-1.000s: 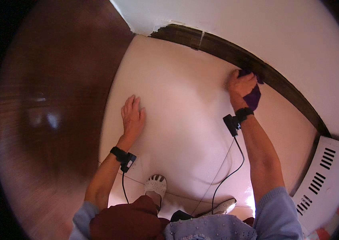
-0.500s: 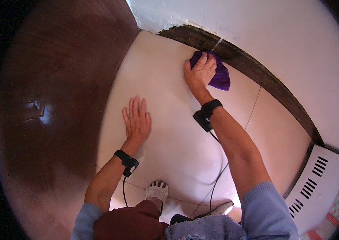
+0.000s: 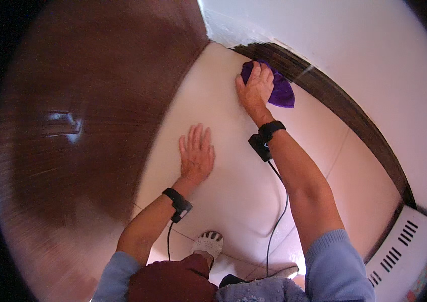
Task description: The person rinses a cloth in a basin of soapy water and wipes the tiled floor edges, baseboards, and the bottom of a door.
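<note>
My right hand (image 3: 254, 89) presses a purple cloth (image 3: 280, 89) onto the pale tiled floor (image 3: 233, 201), right against the dark wooden skirting board (image 3: 334, 100) near its left end. My left hand (image 3: 197, 154) lies flat on the floor with fingers spread, holding nothing. Both wrists carry black bands with small boxes and thin cables running back toward my body.
A dark wooden door (image 3: 82, 131) fills the left side. A white wall (image 3: 354, 45) rises behind the skirting. A white vented unit (image 3: 399, 251) sits at the lower right. My foot in a white slipper (image 3: 208, 244) and my knees are at the bottom.
My right hand has slid the purple cloth leftward along the skirting board, from its right part to near the door corner. My left hand has stayed flat on the floor.
</note>
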`<state>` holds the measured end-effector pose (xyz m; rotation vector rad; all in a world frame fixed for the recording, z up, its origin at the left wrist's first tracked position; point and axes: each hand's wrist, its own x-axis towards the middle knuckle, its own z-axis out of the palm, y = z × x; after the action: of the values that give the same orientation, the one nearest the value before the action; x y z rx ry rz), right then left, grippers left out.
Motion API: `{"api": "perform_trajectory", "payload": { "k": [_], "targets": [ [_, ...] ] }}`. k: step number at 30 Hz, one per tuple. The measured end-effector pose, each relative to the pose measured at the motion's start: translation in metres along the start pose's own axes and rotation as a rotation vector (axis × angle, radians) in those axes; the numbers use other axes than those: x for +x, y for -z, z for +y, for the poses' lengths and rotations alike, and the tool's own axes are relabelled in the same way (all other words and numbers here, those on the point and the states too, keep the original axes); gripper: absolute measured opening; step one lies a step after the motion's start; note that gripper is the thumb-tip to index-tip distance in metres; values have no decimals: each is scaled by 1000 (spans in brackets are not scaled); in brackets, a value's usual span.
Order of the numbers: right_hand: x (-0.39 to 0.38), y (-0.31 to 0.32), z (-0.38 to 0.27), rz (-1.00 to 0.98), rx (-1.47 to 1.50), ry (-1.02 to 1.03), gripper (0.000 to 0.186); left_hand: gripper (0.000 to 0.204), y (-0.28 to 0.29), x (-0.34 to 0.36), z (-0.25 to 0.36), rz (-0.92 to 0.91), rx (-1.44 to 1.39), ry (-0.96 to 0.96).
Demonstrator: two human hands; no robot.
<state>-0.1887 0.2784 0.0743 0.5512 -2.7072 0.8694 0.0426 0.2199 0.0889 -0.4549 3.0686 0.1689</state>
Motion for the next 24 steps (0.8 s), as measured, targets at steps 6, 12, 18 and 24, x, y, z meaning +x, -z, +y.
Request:
{"api": "perform_trajectory", "payload": {
  "k": [6,12,18,24],
  "targets": [
    [6,-26,-18,-124,119,106,62,51,1,-4,-4,-59,-82,-2],
    [28,-61,-35,-294,279,85,66,51,-9,4,-3,-93,-153,-1],
    [57,-85,-47,-355,255,-52,70,50,7,7,-4,-130,-204,2],
    [23,-72,-64,-338,272,85,70,50,3,4,-5,10,-215,-13]
  ]
}}
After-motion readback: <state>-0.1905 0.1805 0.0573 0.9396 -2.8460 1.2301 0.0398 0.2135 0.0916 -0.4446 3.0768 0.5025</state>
